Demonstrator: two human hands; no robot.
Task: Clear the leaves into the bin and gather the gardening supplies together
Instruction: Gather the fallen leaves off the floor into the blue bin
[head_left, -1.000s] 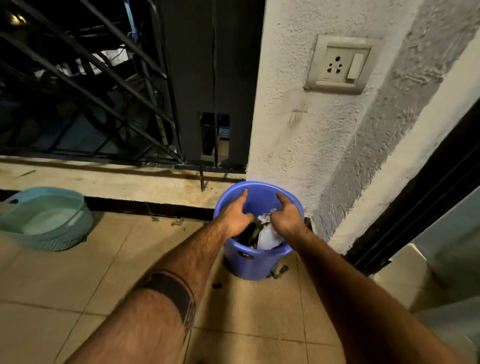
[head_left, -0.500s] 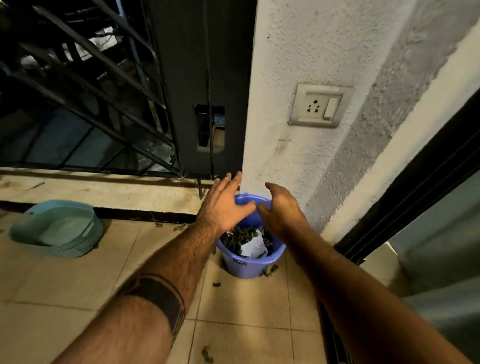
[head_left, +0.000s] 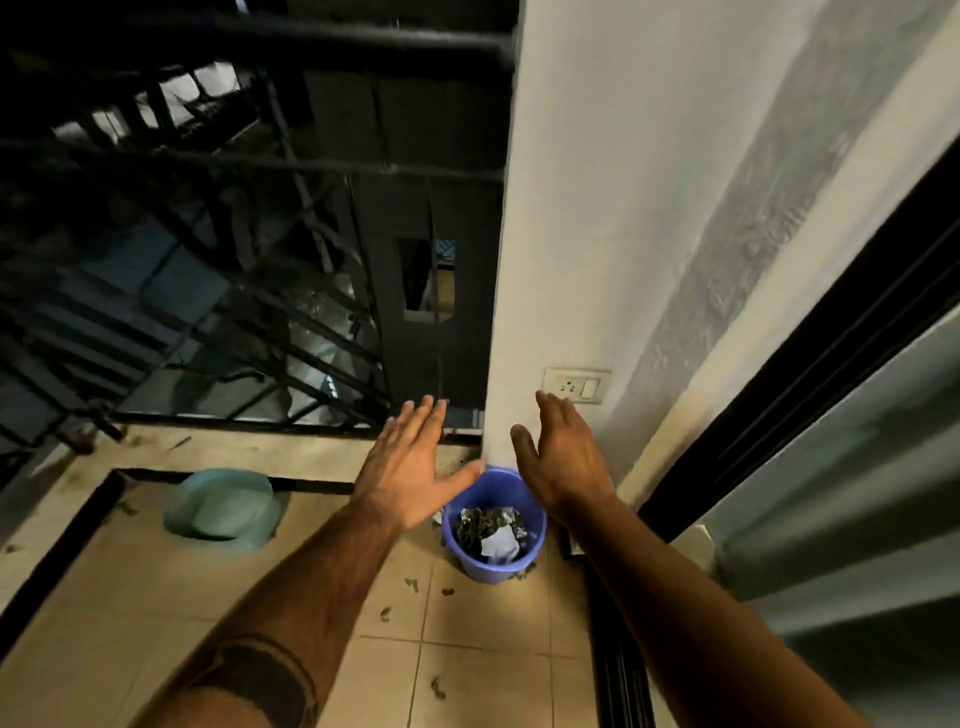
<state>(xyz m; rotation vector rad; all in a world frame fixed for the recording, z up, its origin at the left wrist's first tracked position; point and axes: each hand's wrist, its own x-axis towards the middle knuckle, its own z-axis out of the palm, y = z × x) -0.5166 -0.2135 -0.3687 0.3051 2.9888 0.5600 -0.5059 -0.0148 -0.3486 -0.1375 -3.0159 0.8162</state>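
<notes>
A blue plastic bin (head_left: 535, 540) stands on the tiled floor against the white wall corner. Dark leaves (head_left: 480, 525) and a crumpled white paper (head_left: 500, 543) fill it. My left hand (head_left: 410, 467) hovers above and left of the bin, fingers spread, holding nothing. My right hand (head_left: 563, 457) hovers above the bin's right side, also open and empty. A few loose leaves (head_left: 413, 584) lie scattered on the tiles near the bin.
A teal basket (head_left: 221, 512) sits on the floor to the left. A black metal railing (head_left: 218, 322) bounds the balcony's far side. A wall socket (head_left: 576, 385) is above the bin. A dark sliding door track (head_left: 618, 670) runs along the right.
Both hands have come up out of the bin and spread open. My view has risen, so the bin now looks smaller and lower.
</notes>
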